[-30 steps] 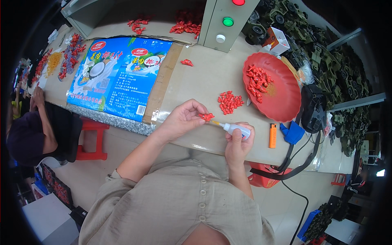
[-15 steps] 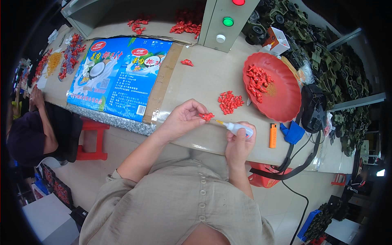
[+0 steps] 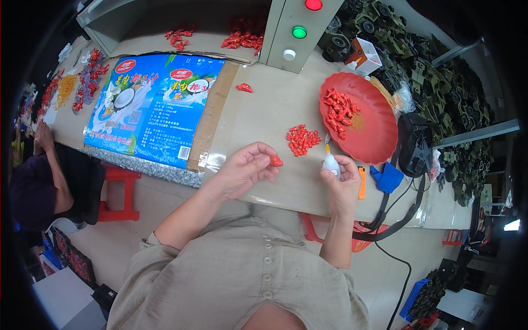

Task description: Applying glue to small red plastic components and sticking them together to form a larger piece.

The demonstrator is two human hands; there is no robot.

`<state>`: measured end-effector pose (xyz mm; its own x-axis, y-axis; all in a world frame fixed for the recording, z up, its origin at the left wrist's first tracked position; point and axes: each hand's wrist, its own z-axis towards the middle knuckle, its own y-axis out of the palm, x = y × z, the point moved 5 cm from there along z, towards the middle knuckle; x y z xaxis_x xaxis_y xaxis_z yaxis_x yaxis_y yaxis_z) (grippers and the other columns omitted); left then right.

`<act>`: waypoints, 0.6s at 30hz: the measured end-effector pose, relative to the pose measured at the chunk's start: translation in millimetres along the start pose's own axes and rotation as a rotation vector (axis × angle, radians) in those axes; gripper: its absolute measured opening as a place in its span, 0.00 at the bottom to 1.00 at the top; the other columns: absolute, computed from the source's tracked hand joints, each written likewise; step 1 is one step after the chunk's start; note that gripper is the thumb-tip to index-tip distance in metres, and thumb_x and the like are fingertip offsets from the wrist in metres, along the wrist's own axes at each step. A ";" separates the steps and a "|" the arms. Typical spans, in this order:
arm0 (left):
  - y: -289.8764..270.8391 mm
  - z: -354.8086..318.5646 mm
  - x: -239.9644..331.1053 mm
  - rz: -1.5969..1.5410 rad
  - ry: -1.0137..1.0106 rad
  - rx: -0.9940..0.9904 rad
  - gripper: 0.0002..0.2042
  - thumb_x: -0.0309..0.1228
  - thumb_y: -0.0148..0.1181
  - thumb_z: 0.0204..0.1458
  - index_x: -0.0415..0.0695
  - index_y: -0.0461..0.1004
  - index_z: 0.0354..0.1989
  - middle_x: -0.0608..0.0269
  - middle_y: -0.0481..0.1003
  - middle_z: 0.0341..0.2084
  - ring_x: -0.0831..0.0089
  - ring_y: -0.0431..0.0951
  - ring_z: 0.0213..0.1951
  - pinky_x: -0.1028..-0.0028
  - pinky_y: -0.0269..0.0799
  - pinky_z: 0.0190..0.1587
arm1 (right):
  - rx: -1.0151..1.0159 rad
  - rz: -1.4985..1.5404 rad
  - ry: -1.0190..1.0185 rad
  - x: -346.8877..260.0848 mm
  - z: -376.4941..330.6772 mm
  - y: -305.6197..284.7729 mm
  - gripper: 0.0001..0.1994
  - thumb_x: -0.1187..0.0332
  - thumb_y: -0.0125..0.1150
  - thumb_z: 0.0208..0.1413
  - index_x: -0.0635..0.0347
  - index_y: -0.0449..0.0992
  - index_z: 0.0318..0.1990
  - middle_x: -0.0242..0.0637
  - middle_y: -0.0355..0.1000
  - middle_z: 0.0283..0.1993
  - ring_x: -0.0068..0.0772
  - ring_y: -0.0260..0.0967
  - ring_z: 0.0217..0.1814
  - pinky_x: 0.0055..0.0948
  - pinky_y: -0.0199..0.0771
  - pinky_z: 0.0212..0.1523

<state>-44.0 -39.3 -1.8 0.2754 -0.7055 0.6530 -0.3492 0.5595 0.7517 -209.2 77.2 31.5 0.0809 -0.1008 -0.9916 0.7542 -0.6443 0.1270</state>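
Between the thumb and fingers of my left hand (image 3: pixel 242 173) is a small red moulded plastic figure (image 3: pixel 276 161); its exact kind is too small to tell. My right hand (image 3: pixel 345 184) grips a small white squeeze bottle (image 3: pixel 330 164) with a yellowish neck and a thin tip, pointing up and away from me. The tip is close to the near left rim of a red scalloped bowl (image 3: pixel 377 140), apart from the figure. A loose pile of similar red pieces (image 3: pixel 302 141) lies on the table between my hands, farther off. More red pieces (image 3: pixel 340 113) lie inside the bowl.
An orange lighter (image 3: pixel 362 184) lies beside my right hand. A blue printed cardboard sheet (image 3: pixel 165 126) covers the table at left. Farther off stands a grey machine housing (image 3: pixel 291 41) with lit buttons. A black strapped bag (image 3: pixel 413 146) and dark green toy vehicles (image 3: pixel 448 99) are at right.
My right hand has moved right and away from the red figure, and the bottle has swung from pointing left to pointing upward. My left hand still holds the figure, its other fingers more spread.
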 end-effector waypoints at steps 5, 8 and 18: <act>-1.2 -1.5 -10.9 -0.059 -0.054 -0.028 0.06 0.28 0.46 0.53 0.41 0.64 0.37 0.62 0.69 0.32 0.77 0.70 0.33 0.78 0.68 0.33 | 0.019 -0.186 0.047 0.4 14.2 1.6 0.06 0.78 0.55 0.42 0.63 0.65 0.29 0.36 0.69 0.33 0.22 0.66 0.33 0.18 0.65 0.33; -2.7 -2.8 -11.8 -0.035 -0.052 -0.038 0.06 0.28 0.46 0.53 0.41 0.64 0.37 0.62 0.69 0.31 0.77 0.71 0.33 0.78 0.68 0.33 | 0.084 -0.799 0.103 4.4 23.0 1.3 0.07 0.77 0.53 0.40 0.63 0.65 0.29 0.39 0.68 0.31 0.23 0.66 0.31 0.19 0.64 0.31; 0.5 -3.6 -12.2 -0.014 -0.059 -0.048 0.07 0.29 0.45 0.53 0.40 0.64 0.37 0.62 0.69 0.31 0.77 0.70 0.33 0.78 0.68 0.33 | 0.033 -1.411 -0.415 -2.3 24.9 52.3 0.21 0.73 0.57 0.36 0.64 0.68 0.43 0.41 0.64 0.38 0.43 0.66 0.36 0.35 0.67 0.35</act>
<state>-44.4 -28.9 -9.2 0.2267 -0.7371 0.6366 -0.3019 0.5683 0.7655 -186.2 24.9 41.0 -0.8864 0.4105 -0.2142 0.0317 -0.4077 -0.9126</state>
